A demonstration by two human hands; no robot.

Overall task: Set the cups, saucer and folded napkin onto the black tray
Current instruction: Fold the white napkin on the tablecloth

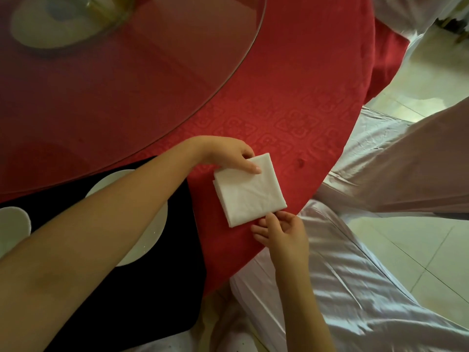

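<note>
A white folded napkin [250, 190] lies square on the red tablecloth near the table's front edge, just right of the black tray [142, 283]. My left hand [228, 154] grips its far left corner, thumb on top. My right hand [284, 233] touches its near right corner with spread fingers. On the tray sits a white saucer [152, 232], mostly hidden under my left forearm. A white cup [14, 228] shows at the tray's left edge, cut off by the frame.
A large glass turntable [127, 80] covers the table's middle, with a pale dish [58, 24] on it. Chairs in shiny white covers [355, 283] stand against the table edge on the right. Beyond them is tiled floor [418, 80].
</note>
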